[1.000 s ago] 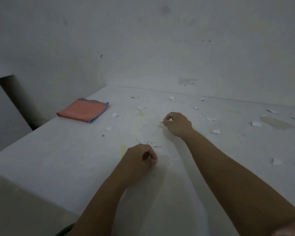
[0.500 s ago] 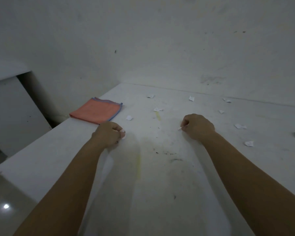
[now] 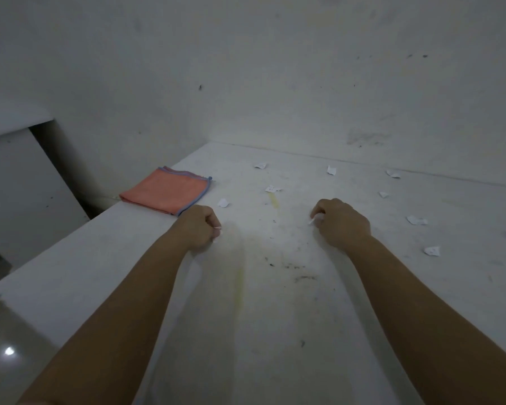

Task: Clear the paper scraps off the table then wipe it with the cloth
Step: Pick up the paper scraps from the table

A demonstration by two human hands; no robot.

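Several small white paper scraps lie scattered on the white table (image 3: 246,331), among them one (image 3: 223,203) just beyond my left hand and one (image 3: 417,220) to the right of my right hand. My left hand (image 3: 200,229) is curled into a fist near the folded orange cloth (image 3: 167,193), with a bit of white scrap showing at its fingertips. My right hand (image 3: 341,222) is also curled, and a white paper scrap pokes out at its left side. The cloth lies flat at the table's left edge.
A white wall runs along the table's far side. The table's left edge drops to a glossy floor (image 3: 9,340), beside a dark gap and a low white ledge (image 3: 15,118). Yellowish streaks (image 3: 240,285) and dark specks (image 3: 300,273) mark the tabletop between my arms.
My left hand has moved from the table's middle to the left, close to the cloth, where it closed over a scrap. My right hand has kept its grip on its scrap.
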